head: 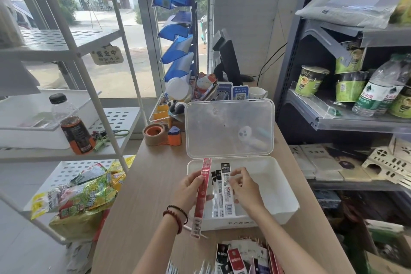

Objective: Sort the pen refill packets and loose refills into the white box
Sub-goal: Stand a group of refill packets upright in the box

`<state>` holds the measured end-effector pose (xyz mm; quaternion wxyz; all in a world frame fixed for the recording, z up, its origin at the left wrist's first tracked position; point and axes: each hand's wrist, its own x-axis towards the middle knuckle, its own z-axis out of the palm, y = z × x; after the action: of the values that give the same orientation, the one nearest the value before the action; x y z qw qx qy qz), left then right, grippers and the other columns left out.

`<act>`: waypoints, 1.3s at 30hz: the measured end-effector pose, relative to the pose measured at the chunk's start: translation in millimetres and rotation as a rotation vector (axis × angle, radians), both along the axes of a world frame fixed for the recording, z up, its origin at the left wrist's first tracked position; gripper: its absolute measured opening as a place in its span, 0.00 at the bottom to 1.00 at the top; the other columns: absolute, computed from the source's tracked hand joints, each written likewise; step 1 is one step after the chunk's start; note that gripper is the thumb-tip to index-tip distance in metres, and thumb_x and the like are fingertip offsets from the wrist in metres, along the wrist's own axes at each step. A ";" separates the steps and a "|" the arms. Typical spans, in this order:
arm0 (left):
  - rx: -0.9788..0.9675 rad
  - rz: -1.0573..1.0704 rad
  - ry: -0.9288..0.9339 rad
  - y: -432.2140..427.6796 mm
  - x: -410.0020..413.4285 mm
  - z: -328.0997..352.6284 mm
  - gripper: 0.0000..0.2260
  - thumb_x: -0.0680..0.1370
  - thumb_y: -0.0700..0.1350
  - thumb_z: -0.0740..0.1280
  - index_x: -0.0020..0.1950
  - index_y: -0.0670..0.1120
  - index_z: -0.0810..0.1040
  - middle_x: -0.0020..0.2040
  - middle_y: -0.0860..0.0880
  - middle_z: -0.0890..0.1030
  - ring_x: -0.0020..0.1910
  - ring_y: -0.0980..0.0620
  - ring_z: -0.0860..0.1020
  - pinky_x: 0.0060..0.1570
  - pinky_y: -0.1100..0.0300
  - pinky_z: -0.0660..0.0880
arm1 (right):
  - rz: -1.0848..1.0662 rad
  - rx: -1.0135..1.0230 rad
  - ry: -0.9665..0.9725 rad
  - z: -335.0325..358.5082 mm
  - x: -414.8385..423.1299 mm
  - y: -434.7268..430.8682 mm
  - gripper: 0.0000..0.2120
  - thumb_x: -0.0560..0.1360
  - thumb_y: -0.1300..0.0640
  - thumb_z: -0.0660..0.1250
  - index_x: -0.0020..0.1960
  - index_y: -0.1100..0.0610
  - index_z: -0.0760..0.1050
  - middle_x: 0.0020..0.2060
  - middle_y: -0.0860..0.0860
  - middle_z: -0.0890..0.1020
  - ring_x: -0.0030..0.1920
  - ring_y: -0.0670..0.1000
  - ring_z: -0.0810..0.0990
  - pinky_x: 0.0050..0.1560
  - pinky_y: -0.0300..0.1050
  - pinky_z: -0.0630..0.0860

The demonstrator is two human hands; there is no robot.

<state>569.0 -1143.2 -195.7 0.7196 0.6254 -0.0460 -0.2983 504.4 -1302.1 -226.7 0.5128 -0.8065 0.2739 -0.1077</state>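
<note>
The white box stands open on the wooden counter, its clear lid propped upright behind it. My left hand grips a long red refill packet held upright over the box's left edge. Several white refill packets with black tops stand in the box's left part, and my right hand pinches the right-most of them. More refill packets, black, red and white, lie in a heap on the counter at the bottom edge of the view.
Tape rolls and an orange dispenser sit beyond the box on the left. A clear bin of trinkets is behind them. A white rack with a drink bottle stands left; a grey shelf with cup noodles stands right.
</note>
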 end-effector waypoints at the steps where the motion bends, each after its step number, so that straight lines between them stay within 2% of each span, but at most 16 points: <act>1: -0.019 0.002 -0.002 0.7 -1.1 0.3 0.07 0.79 0.38 0.60 0.53 0.43 0.77 0.44 0.42 0.77 0.38 0.49 0.79 0.33 0.57 0.81 | 0.011 -0.003 0.014 -0.6 0.2 -0.1 0.03 0.80 0.56 0.62 0.50 0.48 0.73 0.46 0.47 0.80 0.47 0.50 0.81 0.50 0.57 0.81; 7: -0.082 0.002 -0.045 3.1 0.4 -5.9 0.04 0.77 0.38 0.63 0.49 0.40 0.76 0.43 0.42 0.79 0.38 0.49 0.79 0.38 0.54 0.82 | 0.110 -0.076 0.108 -7.5 2.9 -0.3 0.03 0.77 0.53 0.68 0.48 0.45 0.76 0.46 0.44 0.81 0.47 0.45 0.79 0.53 0.49 0.80; 11: -0.041 -0.004 -0.047 2.5 -0.9 -1.4 0.03 0.77 0.40 0.65 0.47 0.42 0.76 0.41 0.45 0.80 0.36 0.52 0.79 0.40 0.52 0.82 | 0.109 -0.180 0.165 -5.9 2.8 2.0 0.08 0.74 0.52 0.72 0.50 0.44 0.76 0.46 0.41 0.81 0.46 0.42 0.79 0.52 0.45 0.79; 13: 0.055 -0.058 -0.066 1.8 -0.5 8.0 0.03 0.78 0.43 0.64 0.48 0.44 0.75 0.40 0.47 0.80 0.36 0.53 0.79 0.40 0.51 0.81 | 0.116 -0.212 0.196 -3.0 3.1 2.6 0.08 0.74 0.51 0.72 0.52 0.45 0.76 0.47 0.41 0.80 0.46 0.43 0.79 0.53 0.45 0.78; 15: 0.119 -0.101 -0.116 2.4 0.0 17.9 0.04 0.78 0.45 0.64 0.49 0.45 0.74 0.40 0.50 0.80 0.36 0.54 0.78 0.36 0.57 0.80 | 0.116 -0.216 0.222 -1.7 2.9 3.5 0.10 0.74 0.51 0.72 0.54 0.45 0.75 0.48 0.43 0.80 0.47 0.44 0.79 0.54 0.46 0.78; 20: 0.219 -0.009 -0.170 15.7 11.2 36.0 0.04 0.78 0.46 0.64 0.48 0.47 0.75 0.43 0.49 0.81 0.36 0.52 0.79 0.35 0.60 0.79 | 0.118 -0.196 0.270 2.6 2.4 5.5 0.20 0.74 0.50 0.72 0.63 0.48 0.71 0.52 0.46 0.80 0.51 0.48 0.78 0.54 0.47 0.76; 26: 0.333 0.011 -0.191 34.7 9.1 30.1 0.04 0.78 0.48 0.65 0.44 0.50 0.74 0.43 0.52 0.82 0.33 0.54 0.80 0.33 0.61 0.76 | 0.166 -0.206 0.330 -2.0 3.2 3.3 0.23 0.73 0.48 0.72 0.65 0.50 0.71 0.57 0.47 0.80 0.54 0.48 0.78 0.59 0.49 0.75; 32: 0.372 0.032 -0.160 49.2 7.6 34.2 0.05 0.78 0.50 0.65 0.45 0.50 0.74 0.45 0.53 0.82 0.28 0.56 0.82 0.30 0.62 0.74 | 0.134 -0.164 0.253 7.3 0.4 0.9 0.25 0.73 0.47 0.72 0.66 0.51 0.70 0.58 0.50 0.77 0.54 0.49 0.76 0.58 0.46 0.74; 35: 0.400 0.024 -0.190 52.2 10.0 40.2 0.06 0.77 0.51 0.65 0.45 0.49 0.74 0.45 0.53 0.82 0.29 0.56 0.82 0.29 0.64 0.72 | 0.240 -0.142 0.242 18.5 -1.3 0.4 0.28 0.73 0.44 0.71 0.68 0.52 0.68 0.61 0.52 0.75 0.56 0.49 0.75 0.59 0.44 0.73; 37: 0.417 0.011 -0.217 50.7 10.5 46.7 0.06 0.77 0.51 0.65 0.46 0.49 0.73 0.45 0.54 0.82 0.30 0.56 0.82 0.29 0.64 0.73 | 0.346 -0.110 0.222 32.1 -1.6 3.1 0.30 0.72 0.39 0.70 0.69 0.51 0.68 0.60 0.49 0.77 0.56 0.47 0.77 0.55 0.42 0.74; 39: 0.437 -0.020 -0.265 46.0 8.6 52.0 0.06 0.77 0.51 0.65 0.47 0.49 0.74 0.45 0.54 0.82 0.31 0.57 0.82 0.28 0.65 0.73 | 0.422 -0.013 0.154 50.9 -4.2 10.2 0.31 0.71 0.37 0.68 0.69 0.50 0.68 0.57 0.48 0.80 0.51 0.45 0.81 0.47 0.39 0.75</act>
<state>577.6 -1097.1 -143.7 0.5520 0.7991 -0.0805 -0.2240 500.1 -1291.8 -175.8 0.4965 -0.8550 0.1366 0.0621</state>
